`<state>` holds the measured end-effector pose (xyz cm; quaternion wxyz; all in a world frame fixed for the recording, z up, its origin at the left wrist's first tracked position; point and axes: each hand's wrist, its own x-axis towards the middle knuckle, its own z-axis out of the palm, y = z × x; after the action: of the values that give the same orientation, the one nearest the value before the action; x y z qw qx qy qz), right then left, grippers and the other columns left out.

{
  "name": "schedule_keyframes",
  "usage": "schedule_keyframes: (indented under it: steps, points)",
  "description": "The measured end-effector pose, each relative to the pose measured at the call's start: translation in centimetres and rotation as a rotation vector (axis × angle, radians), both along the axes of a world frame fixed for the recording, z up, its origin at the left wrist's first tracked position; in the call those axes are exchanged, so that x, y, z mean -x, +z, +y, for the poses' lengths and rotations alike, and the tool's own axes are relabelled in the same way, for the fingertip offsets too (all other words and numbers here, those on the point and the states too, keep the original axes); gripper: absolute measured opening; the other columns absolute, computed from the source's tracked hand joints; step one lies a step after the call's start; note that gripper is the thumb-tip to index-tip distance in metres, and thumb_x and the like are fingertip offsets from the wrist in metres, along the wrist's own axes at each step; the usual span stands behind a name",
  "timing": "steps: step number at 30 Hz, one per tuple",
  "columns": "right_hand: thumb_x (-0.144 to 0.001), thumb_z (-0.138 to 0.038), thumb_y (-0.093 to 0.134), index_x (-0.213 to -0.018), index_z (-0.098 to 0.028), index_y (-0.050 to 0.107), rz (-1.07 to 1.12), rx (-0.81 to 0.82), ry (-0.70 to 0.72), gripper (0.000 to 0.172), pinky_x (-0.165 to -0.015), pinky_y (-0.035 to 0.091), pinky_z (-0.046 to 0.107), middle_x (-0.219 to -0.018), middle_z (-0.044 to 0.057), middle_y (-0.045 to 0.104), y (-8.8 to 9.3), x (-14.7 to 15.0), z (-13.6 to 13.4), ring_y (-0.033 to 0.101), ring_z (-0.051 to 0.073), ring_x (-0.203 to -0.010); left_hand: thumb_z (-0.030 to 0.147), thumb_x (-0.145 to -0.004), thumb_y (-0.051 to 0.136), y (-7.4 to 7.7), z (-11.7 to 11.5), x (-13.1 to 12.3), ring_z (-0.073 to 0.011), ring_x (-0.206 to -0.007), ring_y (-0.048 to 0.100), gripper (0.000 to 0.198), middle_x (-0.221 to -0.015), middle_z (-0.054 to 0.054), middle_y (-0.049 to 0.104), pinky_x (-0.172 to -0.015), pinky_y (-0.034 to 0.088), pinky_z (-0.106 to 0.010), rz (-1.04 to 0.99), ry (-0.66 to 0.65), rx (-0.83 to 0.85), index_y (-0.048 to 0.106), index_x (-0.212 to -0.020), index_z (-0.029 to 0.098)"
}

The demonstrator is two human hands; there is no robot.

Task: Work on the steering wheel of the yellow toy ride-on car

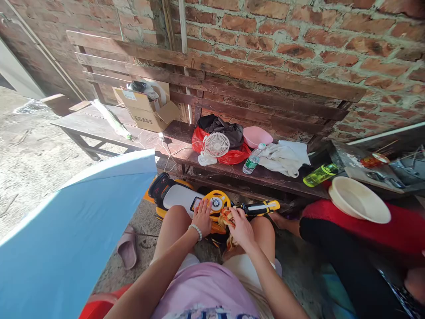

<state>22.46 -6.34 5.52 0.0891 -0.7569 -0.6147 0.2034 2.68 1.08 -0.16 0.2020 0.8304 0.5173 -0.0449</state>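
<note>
A yellow, white and black machine or ride-on toy (pixel 179 197) with a yellow wheel-shaped part (pixel 217 195) stands between my knees. My left hand (pixel 202 219), a beaded bracelet at its wrist, lies flat with fingers stretched on the toy just left of that wheel. In my right hand (pixel 241 227) is a crumpled orange and yellow patterned cloth (pixel 226 217), bunched beside the wheel's lower right. Part of the cloth hangs down below the fingers. A black and yellow arm-like piece (pixel 262 208) sticks out to the right, beyond my right hand.
A wooden bench (pixel 146 144) against the brick wall carries a cardboard box (pixel 142 110), a white fan (pixel 216 145), a water bottle (pixel 254 158) and a white cloth bag (pixel 285 158). A blue umbrella (pixel 83 221) spreads at left. Another person's dark-clothed leg (pixel 335 252) and a cream basin (pixel 358 200) are at right.
</note>
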Motion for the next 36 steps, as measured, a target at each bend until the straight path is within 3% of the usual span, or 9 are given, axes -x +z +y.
schedule_keyframes:
  steps: [5,11,13,17,20,25,29,32,36]
  points:
    - [-0.095,-0.019,0.061,-0.159,-0.031,0.057,-0.119,-0.226,-0.105,0.065,-0.115,0.049,0.039,-0.157,0.011,0.055,1.8,-5.4,3.2,0.058,0.029,-0.14,0.026,-0.103,0.054,-1.1,0.1,-0.2,-0.0428,-0.172,0.004,0.081,-0.186,-0.013,0.006,-0.133,0.026,-0.067,0.014,-0.033,0.05,0.022,-0.178,0.023]
    - [-0.103,-0.034,0.061,-0.136,-0.027,0.071,-0.132,0.057,-0.197,0.035,-0.097,0.05,0.03,-0.13,0.009,0.07,-0.8,-6.0,7.4,0.067,0.024,-0.116,0.026,-0.106,0.053,-0.8,0.0,-0.3,-0.0422,-0.172,0.005,0.078,-0.186,-0.016,0.009,-0.13,0.033,-0.069,0.034,-0.036,0.032,0.023,-0.178,0.02]
    - [-0.106,-0.042,0.057,-0.131,-0.025,0.072,-0.109,0.088,-0.252,0.034,-0.093,0.049,0.028,-0.126,0.009,0.071,-1.7,-6.2,7.9,0.067,0.023,-0.115,0.025,-0.105,0.052,-0.8,0.0,-0.4,-0.0408,-0.172,0.005,0.077,-0.186,-0.015,0.01,-0.131,0.031,-0.067,0.038,-0.016,0.027,0.026,-0.177,0.021]
    - [-0.11,-0.045,0.048,-0.132,-0.024,0.072,-0.151,0.151,-0.276,0.038,-0.092,0.048,0.029,-0.127,0.009,0.07,-2.4,-7.9,7.6,0.066,0.023,-0.118,0.029,-0.106,0.049,-0.9,0.5,-0.6,-0.0391,-0.173,0.003,0.072,-0.186,-0.013,0.012,-0.132,0.03,-0.065,0.038,0.018,0.055,0.031,-0.176,0.021]
    - [-0.106,-0.033,0.056,-0.132,-0.027,0.073,-0.201,0.164,-0.227,0.032,-0.098,0.046,0.03,-0.134,0.009,0.067,-2.4,-9.9,6.9,0.06,0.024,-0.126,0.029,-0.107,0.047,-0.9,0.8,-0.5,-0.0396,-0.173,0.004,0.073,-0.186,-0.013,0.013,-0.13,0.031,-0.068,0.048,-0.01,0.056,0.029,-0.177,0.021]
    - [-0.103,-0.022,0.054,-0.136,-0.028,0.075,-0.424,0.284,-0.187,0.039,-0.101,0.047,0.036,-0.145,0.015,0.06,-1.1,-15.9,6.1,0.052,0.03,-0.133,0.029,-0.109,0.046,-0.8,0.7,-0.2,-0.0396,-0.173,0.005,0.071,-0.186,-0.014,0.016,-0.126,0.039,-0.066,0.069,-0.027,0.039,0.027,-0.177,0.021]
    - [-0.101,-0.02,0.055,-0.136,-0.025,0.076,-0.436,0.365,-0.188,0.041,-0.101,0.049,0.037,-0.145,0.017,0.063,0.2,-19.8,5.8,0.054,0.032,-0.135,0.031,-0.11,0.048,-1.1,0.7,-0.2,-0.0395,-0.173,0.006,0.07,-0.185,-0.014,0.018,-0.126,0.041,-0.064,0.065,-0.029,0.02,0.029,-0.176,0.022]
    - [-0.097,-0.019,0.061,-0.13,-0.028,0.08,-0.388,0.408,-0.075,0.039,-0.101,0.047,0.033,-0.14,0.012,0.071,0.4,-19.1,6.8,0.058,0.029,-0.135,0.03,-0.109,0.049,-1.3,0.6,-0.2,-0.0393,-0.173,0.007,0.07,-0.185,-0.015,0.019,-0.127,0.04,-0.063,0.055,-0.024,0.004,0.03,-0.176,0.022]
    - [-0.091,-0.033,0.071,-0.115,-0.033,0.085,-0.276,0.476,0.061,0.028,-0.089,0.049,0.027,-0.12,0.006,0.082,0.0,-14.7,9.7,0.072,0.024,-0.116,0.028,-0.109,0.048,-1.4,0.6,-0.2,-0.0387,-0.173,0.007,0.07,-0.184,-0.015,0.021,-0.127,0.04,-0.062,0.07,-0.025,-0.001,0.031,-0.176,0.021]
